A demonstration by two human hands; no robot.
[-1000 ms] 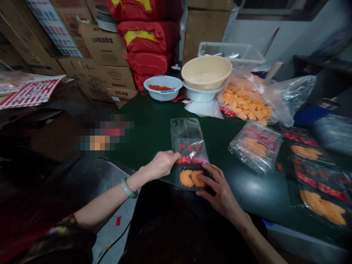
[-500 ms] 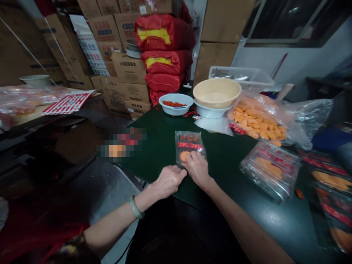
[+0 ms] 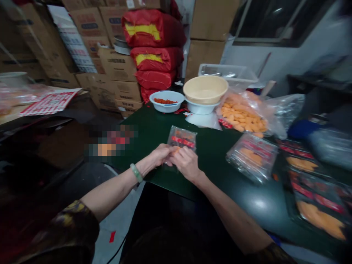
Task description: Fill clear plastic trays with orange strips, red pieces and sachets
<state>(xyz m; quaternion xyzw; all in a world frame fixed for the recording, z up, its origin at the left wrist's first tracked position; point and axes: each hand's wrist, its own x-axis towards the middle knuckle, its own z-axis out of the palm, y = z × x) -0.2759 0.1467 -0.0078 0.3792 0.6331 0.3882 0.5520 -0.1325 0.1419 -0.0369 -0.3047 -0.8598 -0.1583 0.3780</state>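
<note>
Both our hands are on one job: left hand and right hand meet, fingers bent and gripping the near end of a flat, clear plastic packet with red sachets inside. Fingertips overlap and blur, so we can't tell each finger's exact hold.

Largest first: we're at a dark green, smooth table; the packet is on it, near our edge, left of centre. Past the far edge, stacked red wrapped bales with yellow patches. Far right, clear plastic bag of flat orange pieces. Left of it, round cream basin nested in a pale blue bowl. Then our pile of clear, shiny filled packets, right of our hands. Smallest: pale green ring bangle, left wrist.
</note>
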